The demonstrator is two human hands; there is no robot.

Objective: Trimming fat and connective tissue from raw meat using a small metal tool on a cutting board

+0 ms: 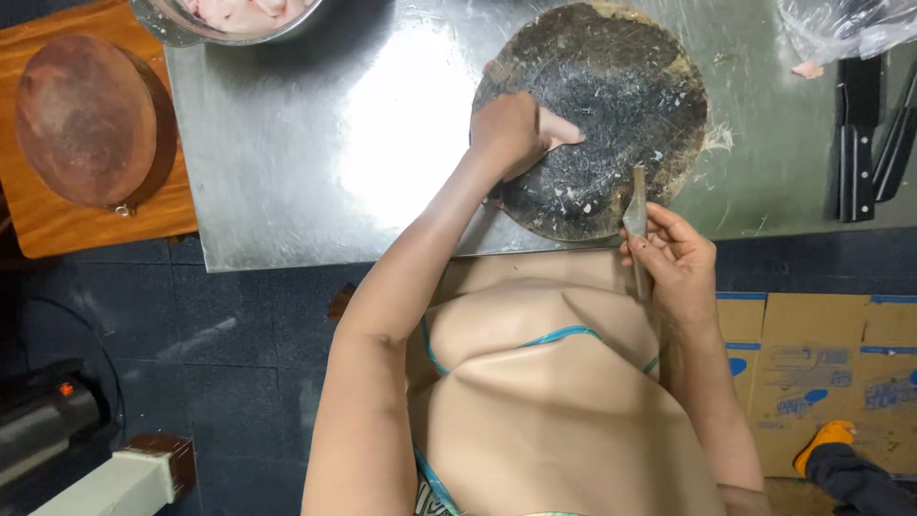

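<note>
A round, dark, heavily scored chopping board [611,86] lies on a steel table [315,143], its near edge over the table's front. My left hand [516,134] presses flat on the board's left side, fingers closed against the wood. My right hand [673,263] grips a knife [636,210] by the handle at the board's near edge, blade seen edge-on and pointing away from me onto the board. Pale scraps dot the board's surface.
A metal bowl [181,24] of pale meat stands at the table's far left corner. A second round board [86,119] rests on a wooden stand at left. Black-handled knives [860,134] and a plastic bag [841,29] lie at right. Flattened cardboard [821,373] covers the floor.
</note>
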